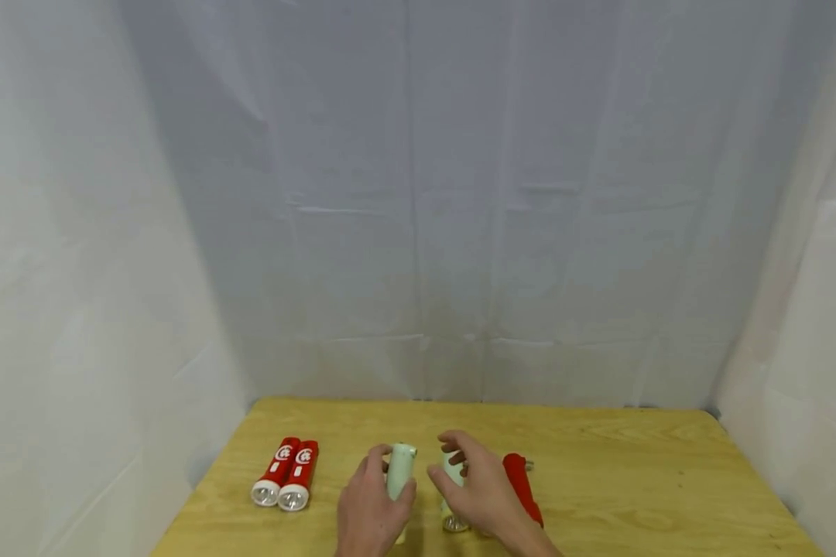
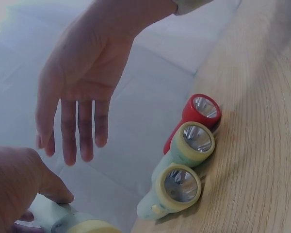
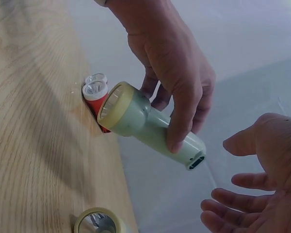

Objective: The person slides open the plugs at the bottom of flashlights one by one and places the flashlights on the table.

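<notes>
My left hand (image 1: 374, 503) grips a pale green flashlight (image 3: 157, 132) with a cream-yellow head, raised above the table. Its thumb lies along the barrel in the right wrist view. The right hand (image 1: 486, 489) hovers just to the right, its fingers apart and nothing held. Beneath and beside it, two more pale green flashlights lie on the table in the left wrist view, a nearer one (image 2: 180, 187) and one behind it (image 2: 196, 140). Beyond them lies a red flashlight (image 2: 202, 110). In the head view the right hand partly covers this group.
Two red flashlights with white heads, a left one (image 1: 281, 468) and a right one (image 1: 303, 468), lie side by side at the table's left. The wooden table (image 1: 634, 480) is bounded by white sheeting (image 1: 418, 232) at the back and sides.
</notes>
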`<state>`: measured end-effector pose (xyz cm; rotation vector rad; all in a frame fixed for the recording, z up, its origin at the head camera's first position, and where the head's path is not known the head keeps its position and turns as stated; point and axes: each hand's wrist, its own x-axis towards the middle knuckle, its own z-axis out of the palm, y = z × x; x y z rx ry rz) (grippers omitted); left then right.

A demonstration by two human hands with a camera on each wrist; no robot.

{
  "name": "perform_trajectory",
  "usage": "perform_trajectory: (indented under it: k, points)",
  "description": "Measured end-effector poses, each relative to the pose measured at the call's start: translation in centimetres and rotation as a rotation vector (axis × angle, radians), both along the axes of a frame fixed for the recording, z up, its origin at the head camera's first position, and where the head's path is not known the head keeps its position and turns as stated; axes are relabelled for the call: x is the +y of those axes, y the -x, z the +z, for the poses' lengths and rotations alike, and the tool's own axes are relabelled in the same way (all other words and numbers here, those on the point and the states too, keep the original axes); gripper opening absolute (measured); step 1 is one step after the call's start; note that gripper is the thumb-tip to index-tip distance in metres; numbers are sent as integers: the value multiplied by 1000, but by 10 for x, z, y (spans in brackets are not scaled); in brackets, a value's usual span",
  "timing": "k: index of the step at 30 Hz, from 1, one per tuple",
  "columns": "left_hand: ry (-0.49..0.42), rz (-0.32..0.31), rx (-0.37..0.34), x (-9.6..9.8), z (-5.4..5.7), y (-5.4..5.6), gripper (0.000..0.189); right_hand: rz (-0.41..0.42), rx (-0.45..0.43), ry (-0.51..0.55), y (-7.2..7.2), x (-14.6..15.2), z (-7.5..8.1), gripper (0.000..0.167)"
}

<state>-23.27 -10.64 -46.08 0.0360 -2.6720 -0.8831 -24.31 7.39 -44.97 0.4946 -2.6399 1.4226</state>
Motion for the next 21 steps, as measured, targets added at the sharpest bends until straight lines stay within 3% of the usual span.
perform_trajectory:
  k: [4,12,21]
  points:
    - [-12,-15,-23,3,1,0,54,41,7,15,7,-1,-3,43]
    - [-29,-25,-17,11,-4,-4,53,107,-97,89,13,-1,-10,41]
    - [-61,-38,-27,21,-6,-7,50,166,-119,152,17,0,-16,38]
